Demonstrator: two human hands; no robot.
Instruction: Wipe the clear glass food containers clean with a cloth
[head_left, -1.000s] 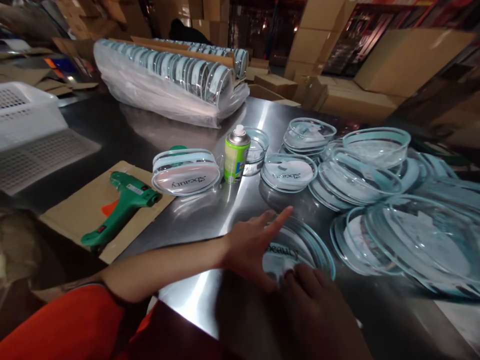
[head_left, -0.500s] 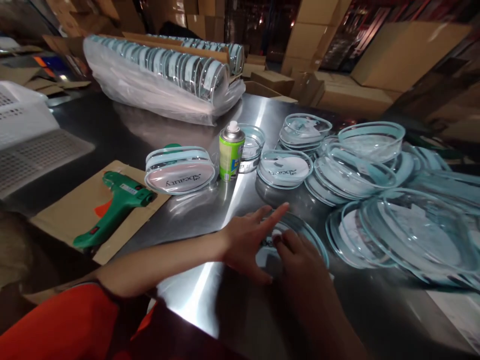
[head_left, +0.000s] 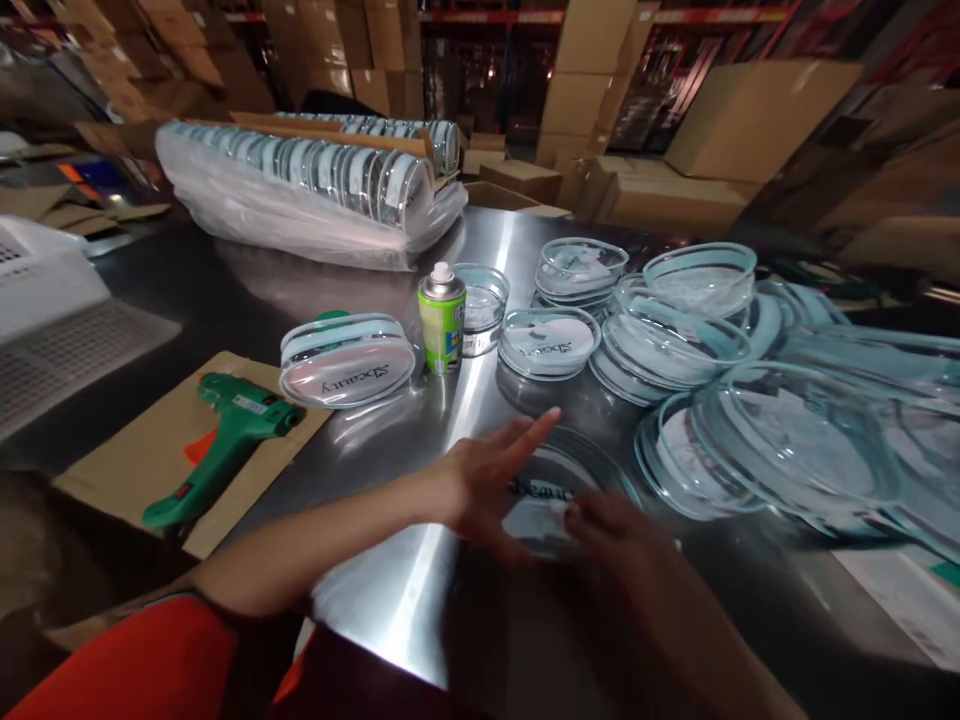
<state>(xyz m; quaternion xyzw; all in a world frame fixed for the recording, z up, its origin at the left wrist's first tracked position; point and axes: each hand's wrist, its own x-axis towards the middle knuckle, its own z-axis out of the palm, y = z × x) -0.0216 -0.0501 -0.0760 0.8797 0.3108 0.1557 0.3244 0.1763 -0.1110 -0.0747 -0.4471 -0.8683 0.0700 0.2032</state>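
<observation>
A clear oval cosmetic pouch (head_left: 576,462) with pale blue trim and black lettering lies flat on the metal table (head_left: 375,590). My left hand (head_left: 487,490) rests at its left edge, open, with thumb and forefinger spread apart. Over the right part of the pouch is my right hand (head_left: 626,535), fingers bent and smeared by motion. Whether it holds anything is hidden. Beyond the hands stand a green spray can (head_left: 442,322) with a white nozzle and a similar lettered pouch (head_left: 550,343).
More clear pouches (head_left: 795,430) pile up at right. A pink-faced pouch (head_left: 349,370) stands left of the can. A green glue gun (head_left: 225,440) lies on cardboard (head_left: 112,450). Behind are plastic-wrapped pouches (head_left: 300,190), with a white basket (head_left: 45,290) at far left.
My right hand has moved down and right across the pouch, uncovering more lettering. A small white thing at its fingertips no longer shows. My left hand stays spread; the camera view has shifted.
</observation>
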